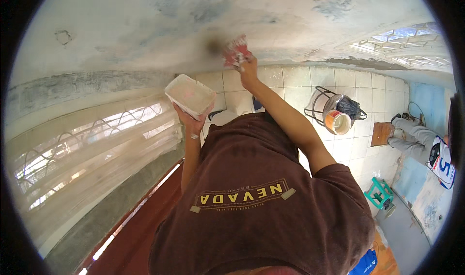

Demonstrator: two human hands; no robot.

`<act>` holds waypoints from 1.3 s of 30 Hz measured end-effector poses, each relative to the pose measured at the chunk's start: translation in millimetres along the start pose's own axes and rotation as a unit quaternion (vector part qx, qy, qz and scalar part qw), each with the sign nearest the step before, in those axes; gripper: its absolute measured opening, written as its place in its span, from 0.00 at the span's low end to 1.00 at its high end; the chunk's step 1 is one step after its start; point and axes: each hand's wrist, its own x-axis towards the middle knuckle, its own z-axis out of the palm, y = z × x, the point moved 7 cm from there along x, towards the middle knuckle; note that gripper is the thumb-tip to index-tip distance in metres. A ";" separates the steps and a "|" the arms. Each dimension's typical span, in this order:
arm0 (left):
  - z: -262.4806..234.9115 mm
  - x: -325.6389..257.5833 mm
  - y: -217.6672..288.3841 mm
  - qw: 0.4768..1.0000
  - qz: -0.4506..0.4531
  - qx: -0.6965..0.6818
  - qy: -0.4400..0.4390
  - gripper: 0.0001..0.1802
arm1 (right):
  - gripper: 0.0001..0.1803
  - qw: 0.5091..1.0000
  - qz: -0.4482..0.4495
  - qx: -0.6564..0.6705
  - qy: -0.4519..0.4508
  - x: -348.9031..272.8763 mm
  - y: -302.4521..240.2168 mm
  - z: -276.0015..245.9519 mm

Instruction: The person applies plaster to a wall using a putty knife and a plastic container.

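A red scraper [236, 51] smeared with white is held up at the wall [145, 37]; whether its edge touches the surface cannot be told. It is grasped by the bent fingers of the right hand [248, 71]. A white tub [190, 93], coated with pale paste, is gripped from below by the left hand [193, 122], and is held near the wall's lower edge, to the left of the scraper.

Yellow lettering in a rectangular border is carried on the chest of the brown shirt [261, 154], seen upside down. A label is shown on the orange-and-white bucket [337, 122], too small to be read. White lettering is borne by a blue bag [365, 263].

Patchy wall surface is left around the scraper on both sides. Floor tiles [341, 151] are seen between the right arm and a black metal stand [317, 105], by which the bucket and a black plastic bag [349, 106] are carried.

At the floor's far right, a co-worker's grey trousers [414, 129] are seen near a brown board [381, 133]. The left side is bounded by a grilled window [87, 134]. A green stool [379, 192] is placed nearer the right shoulder.
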 end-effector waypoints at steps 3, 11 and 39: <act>5.8 -1.2 3.8 1.000 0.014 0.016 0.008 0.45 | 0.14 0.984 0.161 0.059 0.039 15.1 20.1 -77.9; -5.4 20.1 -6.6 1.000 -0.012 0.013 -0.012 0.44 | 0.14 0.980 0.138 0.140 0.037 98.8 8.1 -121.8; 14.0 10.2 1.9 0.999 -0.002 0.026 -0.037 0.44 | 0.08 0.920 0.238 0.273 0.150 70.5 46.2 -113.1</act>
